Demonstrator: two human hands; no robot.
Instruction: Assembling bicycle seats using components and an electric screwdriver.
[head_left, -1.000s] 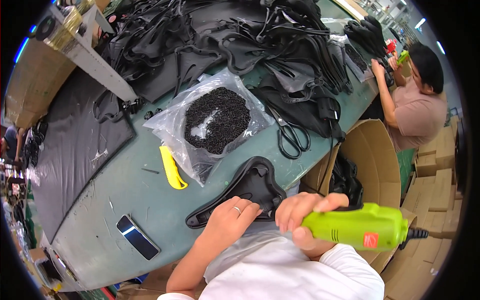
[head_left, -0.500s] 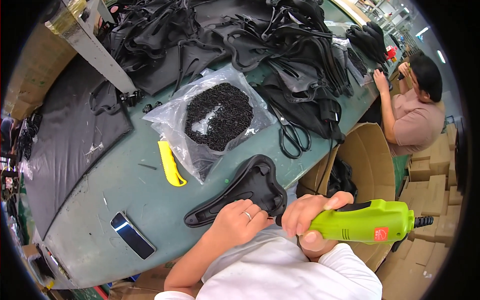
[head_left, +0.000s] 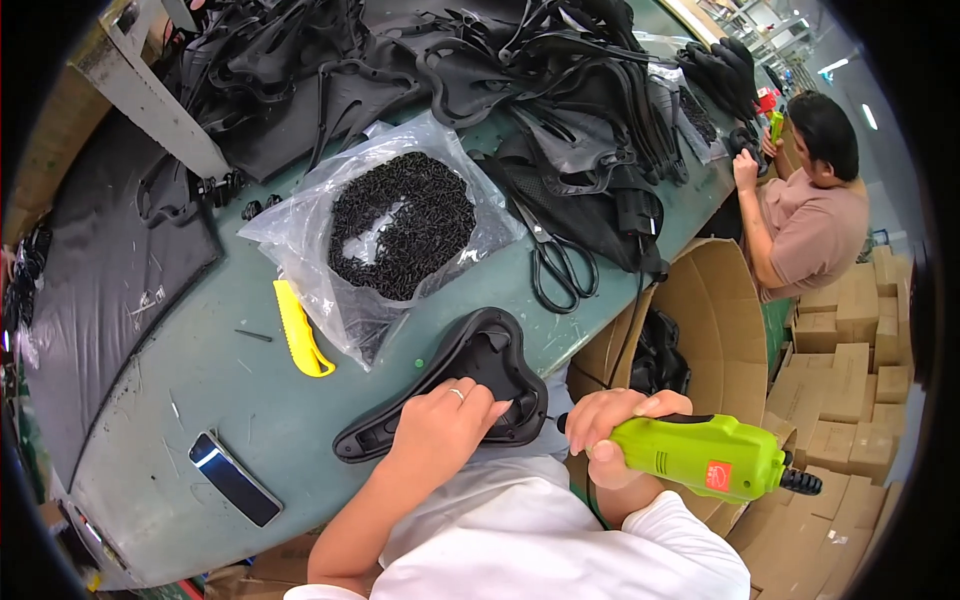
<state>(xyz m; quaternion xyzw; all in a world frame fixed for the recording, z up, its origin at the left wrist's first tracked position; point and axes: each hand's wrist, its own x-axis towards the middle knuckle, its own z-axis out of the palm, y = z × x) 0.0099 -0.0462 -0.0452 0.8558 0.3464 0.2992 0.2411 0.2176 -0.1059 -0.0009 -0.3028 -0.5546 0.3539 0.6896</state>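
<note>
A black bicycle saddle lies underside up at the table's front edge, its narrow nose pointing left. My left hand, wearing a ring, rests over its near side with thumb and fingertips pinched inside the hollow. Whatever those fingers hold, if anything, is too small to make out. A lime-green electric screwdriver is gripped in my right hand, held level. Its thin tip points left, just right of the saddle and apart from my left hand.
Beyond the saddle lies a clear bag of small black screw-like pieces. Black-handled scissors, a yellow utility knife and a phone are on the table. Black saddle parts pile up behind. An open carton stands right; a co-worker sits beyond.
My left hand has moved from the screwdriver's tip to over the saddle's hollow, opening a gap between them. The whole view has shifted slightly. The co-worker's hands and green tool have changed position.
</note>
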